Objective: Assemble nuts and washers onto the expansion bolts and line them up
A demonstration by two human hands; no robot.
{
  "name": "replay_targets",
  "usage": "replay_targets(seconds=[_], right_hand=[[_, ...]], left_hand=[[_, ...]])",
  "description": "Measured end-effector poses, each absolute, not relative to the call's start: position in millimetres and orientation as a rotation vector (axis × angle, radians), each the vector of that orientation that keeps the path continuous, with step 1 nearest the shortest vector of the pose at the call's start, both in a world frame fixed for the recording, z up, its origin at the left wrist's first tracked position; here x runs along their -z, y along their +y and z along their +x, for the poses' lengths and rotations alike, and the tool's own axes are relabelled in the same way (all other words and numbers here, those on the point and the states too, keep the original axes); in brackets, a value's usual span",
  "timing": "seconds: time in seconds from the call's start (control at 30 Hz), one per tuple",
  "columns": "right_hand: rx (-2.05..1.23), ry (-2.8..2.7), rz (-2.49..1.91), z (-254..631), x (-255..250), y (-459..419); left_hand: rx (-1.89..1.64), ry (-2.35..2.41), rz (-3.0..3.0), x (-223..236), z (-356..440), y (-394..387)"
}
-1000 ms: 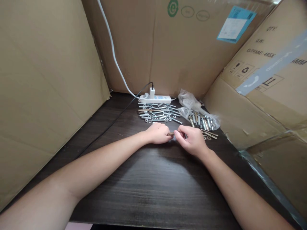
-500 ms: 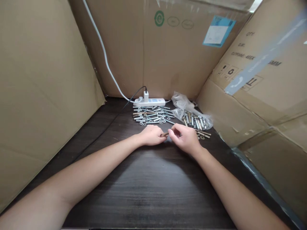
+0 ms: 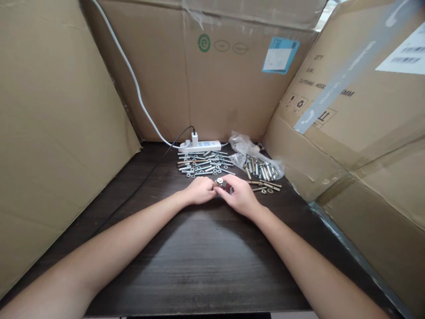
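Observation:
My left hand (image 3: 199, 191) is closed on an anchor bolt (image 3: 218, 181), whose hex end with a washer points up towards me. The thumb and fingers of my right hand (image 3: 241, 196) are also closed around the bolt, and its lower part is hidden between the hands. Just beyond my left hand lie rows of silvery bolts (image 3: 203, 168), with nuts and washers among them. To the right of my right hand are several brassy bolts (image 3: 270, 184), a nut (image 3: 264, 191) and a washer (image 3: 270, 191).
Behind the rows stands a white power strip (image 3: 212, 145) with a plugged-in white adapter (image 3: 195, 141). A clear plastic bag (image 3: 241, 141) holds more anchor bolts (image 3: 264, 169). Cardboard boxes (image 3: 229, 97) wall in the dark table (image 3: 195, 257). A black cable (image 3: 146, 179) crosses its left side.
My view has shifted a little. The hands have drawn closer together; the brown shaft seen between them has given way to the bolt's hex end, turned upward.

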State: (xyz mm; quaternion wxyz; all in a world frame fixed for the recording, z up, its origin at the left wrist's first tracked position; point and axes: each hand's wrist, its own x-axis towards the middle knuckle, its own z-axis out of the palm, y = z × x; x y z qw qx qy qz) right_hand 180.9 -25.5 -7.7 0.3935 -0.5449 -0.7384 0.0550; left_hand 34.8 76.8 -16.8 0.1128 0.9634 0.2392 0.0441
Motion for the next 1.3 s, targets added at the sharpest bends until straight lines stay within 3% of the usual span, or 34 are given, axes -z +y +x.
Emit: replay_targets(seconds=[0.3,0.47,0.63,0.93,1.3], right_hand=[[-0.109,-1.635,-1.509,198.1,-0.9,-21.2],[0.238,-1.306,-1.795,267.4,1.4,-12.0],[0.308,-1.132,-1.990,315.0,13.7,-13.3],[0.260,-1.198,-2.372,301.1,14.2,-10.4],[0.300,-1.293,-2.306,300.7,14.2,-10.3]], left_hand=[[-0.185,0.627,2.785,10.6,35.8,73.2],[-0.219,0.586,2.768,10.1,36.0,73.1],[-0.228,0.592,2.779,12.3,36.6,73.3],[-0.223,0.611,2.788,13.0,37.3,72.8],[-0.228,0.596,2.792,12.4,37.0,72.6]])
